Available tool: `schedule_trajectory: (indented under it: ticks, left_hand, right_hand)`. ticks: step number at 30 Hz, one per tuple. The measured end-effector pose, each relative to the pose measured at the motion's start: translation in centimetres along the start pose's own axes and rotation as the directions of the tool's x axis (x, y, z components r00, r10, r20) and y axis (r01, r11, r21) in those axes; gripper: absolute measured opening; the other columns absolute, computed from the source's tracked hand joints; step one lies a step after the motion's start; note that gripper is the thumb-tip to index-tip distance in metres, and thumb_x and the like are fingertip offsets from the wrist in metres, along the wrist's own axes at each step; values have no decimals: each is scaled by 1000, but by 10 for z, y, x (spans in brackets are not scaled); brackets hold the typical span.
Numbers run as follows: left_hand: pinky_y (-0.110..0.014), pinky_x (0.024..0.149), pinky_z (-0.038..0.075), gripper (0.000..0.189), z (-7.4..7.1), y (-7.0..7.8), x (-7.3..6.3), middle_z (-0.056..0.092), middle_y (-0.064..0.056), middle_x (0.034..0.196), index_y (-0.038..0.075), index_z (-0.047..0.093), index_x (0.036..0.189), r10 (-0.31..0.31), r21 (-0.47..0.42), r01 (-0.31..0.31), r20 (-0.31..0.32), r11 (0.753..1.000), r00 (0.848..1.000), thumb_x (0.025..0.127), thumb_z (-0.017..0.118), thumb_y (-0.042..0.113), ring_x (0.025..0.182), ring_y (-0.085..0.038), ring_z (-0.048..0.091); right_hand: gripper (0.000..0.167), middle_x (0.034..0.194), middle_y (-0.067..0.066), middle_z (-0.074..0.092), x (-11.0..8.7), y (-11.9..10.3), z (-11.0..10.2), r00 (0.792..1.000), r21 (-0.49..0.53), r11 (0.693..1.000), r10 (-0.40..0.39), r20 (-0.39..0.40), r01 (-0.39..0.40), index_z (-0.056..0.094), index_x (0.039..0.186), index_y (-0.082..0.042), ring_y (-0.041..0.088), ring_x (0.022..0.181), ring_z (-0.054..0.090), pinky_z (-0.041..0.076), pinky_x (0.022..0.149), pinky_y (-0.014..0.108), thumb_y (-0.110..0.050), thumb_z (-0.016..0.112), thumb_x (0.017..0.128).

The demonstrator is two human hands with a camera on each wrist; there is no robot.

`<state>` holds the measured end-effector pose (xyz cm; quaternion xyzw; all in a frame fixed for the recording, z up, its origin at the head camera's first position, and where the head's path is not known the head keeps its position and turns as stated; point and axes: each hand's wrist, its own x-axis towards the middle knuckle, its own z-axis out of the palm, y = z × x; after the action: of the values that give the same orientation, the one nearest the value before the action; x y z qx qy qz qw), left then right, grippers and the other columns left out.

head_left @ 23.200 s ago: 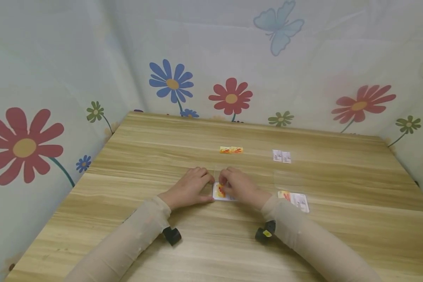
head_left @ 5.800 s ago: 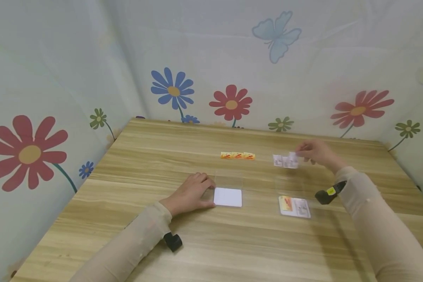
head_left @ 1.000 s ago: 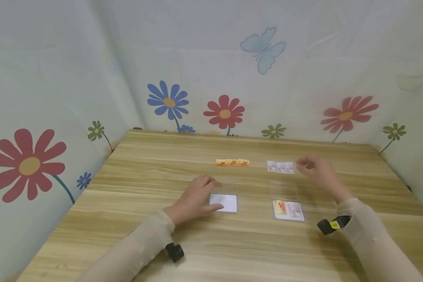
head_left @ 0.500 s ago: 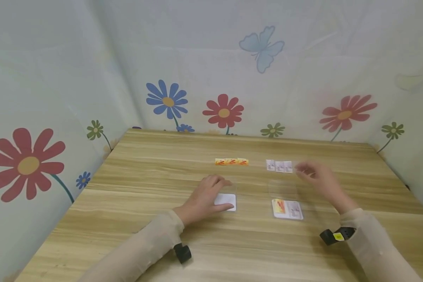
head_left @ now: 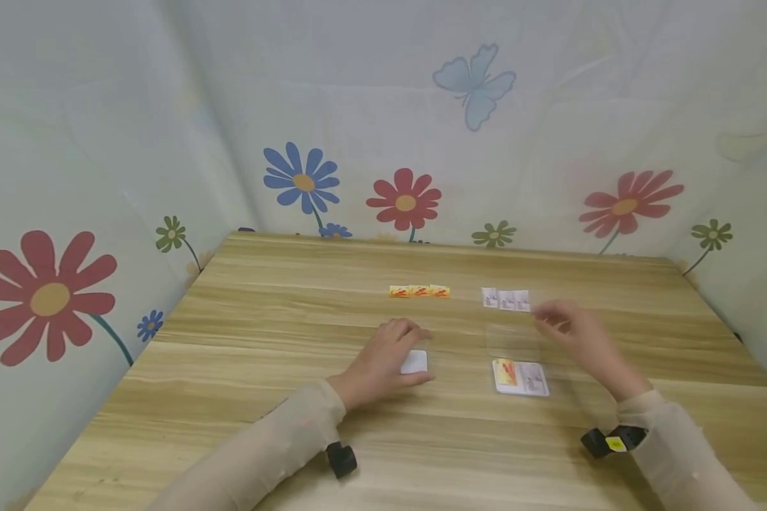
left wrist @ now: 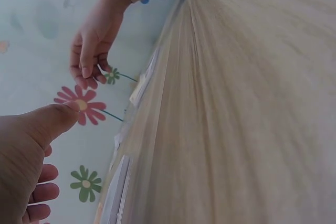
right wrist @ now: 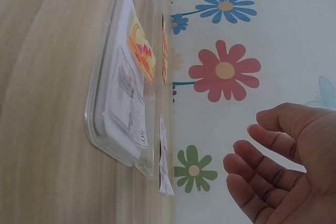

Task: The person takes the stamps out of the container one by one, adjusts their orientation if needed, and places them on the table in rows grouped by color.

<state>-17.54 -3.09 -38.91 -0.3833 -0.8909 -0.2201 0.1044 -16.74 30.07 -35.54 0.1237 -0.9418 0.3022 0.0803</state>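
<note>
Fingers relaxed, our left hand hovers over a white card as our right hand, loosely curved and empty, hangs near three pale stamps on the wooden table.

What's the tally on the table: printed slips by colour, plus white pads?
Yellow-orange slips: 4 (3 in a row, 1 on the right pad)
Pale lilac slips: 4 (3 in a row, 1 on the right pad)
White pads: 2 (the left pad is partly hidden by the left hand in the head view)
Total: 10
</note>
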Motion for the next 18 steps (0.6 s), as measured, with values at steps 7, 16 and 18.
schedule_trajectory:
  ticks: [7, 16, 18]
  left_hand:
    - [-39, 98, 44, 59, 5, 3, 3, 58, -5, 115, 9, 58, 126, 28, 13, -28, -2, 1000, 1000, 80, 75, 41, 110, -22, 53]
    - [-36, 98, 45, 58, 8, 10, 8, 58, -3, 117, 12, 57, 126, 26, 21, -27, 46, 999, 999, 82, 73, 45, 111, -19, 53]
    - [-35, 98, 45, 58, 10, 12, 9, 58, -2, 117, 12, 57, 126, 18, 13, -19, 61, 1000, 998, 82, 72, 46, 111, -18, 53]
  right_hand:
    - [27, 109, 18, 68, -6, -1, 5, 1000, 6, 1000, -9, 11, 9, 62, 117, 1, 29, 96, 62, 50, 80, 38, -13, 60, 93]
    - [24, 105, 15, 69, -11, -1, 11, 999, -3, 1000, -29, 17, 29, 64, 113, 0, 25, 92, 63, 51, 76, 30, -12, 62, 92]
    - [23, 106, 13, 69, -12, -3, 12, 999, -4, 1000, -23, 24, 23, 64, 113, -1, 24, 93, 62, 51, 76, 29, -14, 62, 93]
